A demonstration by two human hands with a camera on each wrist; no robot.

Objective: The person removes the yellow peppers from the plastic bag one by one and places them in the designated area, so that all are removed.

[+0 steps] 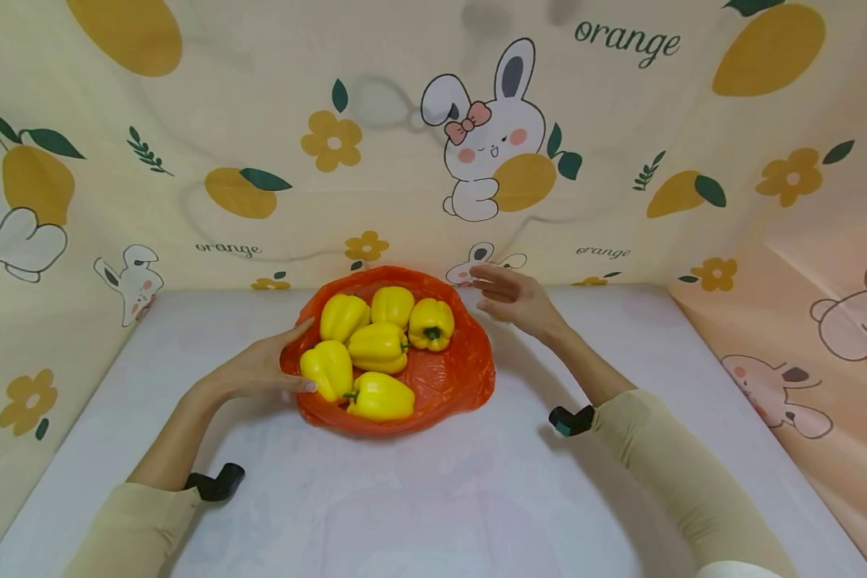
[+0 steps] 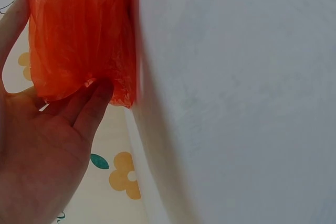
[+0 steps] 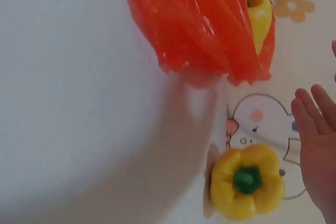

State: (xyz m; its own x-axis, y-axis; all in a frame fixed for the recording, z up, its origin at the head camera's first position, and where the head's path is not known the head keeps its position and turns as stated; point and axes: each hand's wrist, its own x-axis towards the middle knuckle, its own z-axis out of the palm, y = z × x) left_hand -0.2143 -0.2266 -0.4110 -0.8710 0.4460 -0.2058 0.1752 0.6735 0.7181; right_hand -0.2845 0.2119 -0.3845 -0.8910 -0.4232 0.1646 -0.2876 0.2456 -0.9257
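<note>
A red plastic bag [image 1: 444,373] lies with its mouth spread wide, and several yellow bell peppers [image 1: 378,347] sit inside it. My left hand [image 1: 260,369] holds the bag's left side, thumb at the near rim and fingers farther back. In the left wrist view, those fingers [image 2: 89,111] bend against the bag's crinkled plastic. My right hand [image 1: 516,301] hovers beyond the bag's right rim, fingers extended and holding nothing. Another yellow bell pepper [image 3: 247,182] rests on the table outside the bag, near the right hand in the right wrist view; the head view does not show it.
The white table [image 1: 433,498] meets a cream cloth backdrop [image 1: 390,48] printed with rabbits, oranges and flowers, which rises behind and at both sides. Small black devices [image 1: 217,483] stick out from both wrists at the sleeve cuffs.
</note>
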